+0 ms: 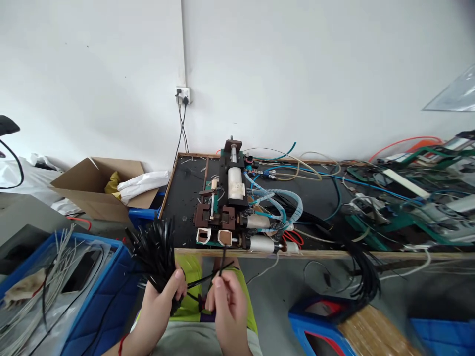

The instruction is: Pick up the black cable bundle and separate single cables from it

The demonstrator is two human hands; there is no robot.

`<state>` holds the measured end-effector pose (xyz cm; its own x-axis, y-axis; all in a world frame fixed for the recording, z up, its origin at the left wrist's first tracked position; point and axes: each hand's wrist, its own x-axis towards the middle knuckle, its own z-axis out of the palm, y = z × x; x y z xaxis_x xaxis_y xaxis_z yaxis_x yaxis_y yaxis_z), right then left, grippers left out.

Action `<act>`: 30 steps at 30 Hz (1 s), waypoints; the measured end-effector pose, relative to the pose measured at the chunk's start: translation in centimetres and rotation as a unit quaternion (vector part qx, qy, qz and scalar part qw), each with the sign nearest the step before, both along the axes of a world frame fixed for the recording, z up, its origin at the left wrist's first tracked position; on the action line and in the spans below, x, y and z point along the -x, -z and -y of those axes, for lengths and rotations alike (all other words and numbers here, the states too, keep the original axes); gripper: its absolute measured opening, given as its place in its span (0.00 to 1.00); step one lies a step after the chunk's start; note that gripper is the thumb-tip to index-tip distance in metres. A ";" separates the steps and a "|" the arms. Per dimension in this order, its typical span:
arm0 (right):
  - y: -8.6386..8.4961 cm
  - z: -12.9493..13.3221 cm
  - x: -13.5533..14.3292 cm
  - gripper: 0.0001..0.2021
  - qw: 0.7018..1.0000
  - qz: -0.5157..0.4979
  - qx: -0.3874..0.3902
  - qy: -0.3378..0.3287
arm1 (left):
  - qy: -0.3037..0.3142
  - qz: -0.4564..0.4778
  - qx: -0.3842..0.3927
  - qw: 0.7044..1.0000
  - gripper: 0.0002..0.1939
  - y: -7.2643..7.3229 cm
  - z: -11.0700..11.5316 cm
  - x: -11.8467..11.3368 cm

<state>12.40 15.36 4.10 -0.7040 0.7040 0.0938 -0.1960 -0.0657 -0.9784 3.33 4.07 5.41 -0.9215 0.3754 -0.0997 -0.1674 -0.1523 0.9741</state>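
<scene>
My left hand (165, 299) is wrapped round a thick bundle of black cables (158, 252), whose loose ends fan out above the fist. To its right, my right hand (228, 301) pinches one black cable (222, 262) between thumb and fingers. The tip of that cable points up towards the front of a small pneumatic machine (235, 183) at the bench edge. Brown blocks (203, 215) and two white-edged pieces (224, 238) sit at the machine's front. Both hands are over my lap, below the bench.
A black bench top (181, 198) spans the middle. At the left stand a blue crate (118, 252) of pale cables and an open cardboard box (92, 207). More black cables (361, 267) hang over the bench's front edge. Blue bins (308, 321) stand below right.
</scene>
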 end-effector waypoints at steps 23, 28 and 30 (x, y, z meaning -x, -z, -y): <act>0.9 -1.3 4.6 0.17 0.855 -0.155 0.467 -0.163 | -0.041 0.042 -0.078 0.995 0.18 -1.1 -1.3 1.9; 1.2 -1.2 5.0 0.16 0.828 -0.166 0.507 -0.171 | -0.033 0.038 -0.090 0.995 0.16 -0.9 -1.2 2.0; 1.1 -1.2 4.9 0.17 0.832 -0.167 0.502 -0.166 | -0.033 0.039 -0.083 0.995 0.17 -0.9 -1.3 2.0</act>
<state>7.50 16.55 2.96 -0.9281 0.3177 -0.1943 -0.2545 -0.9220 -0.2917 1.33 5.34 6.34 -0.9364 0.3319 -0.1143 -0.2264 -0.3223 0.9191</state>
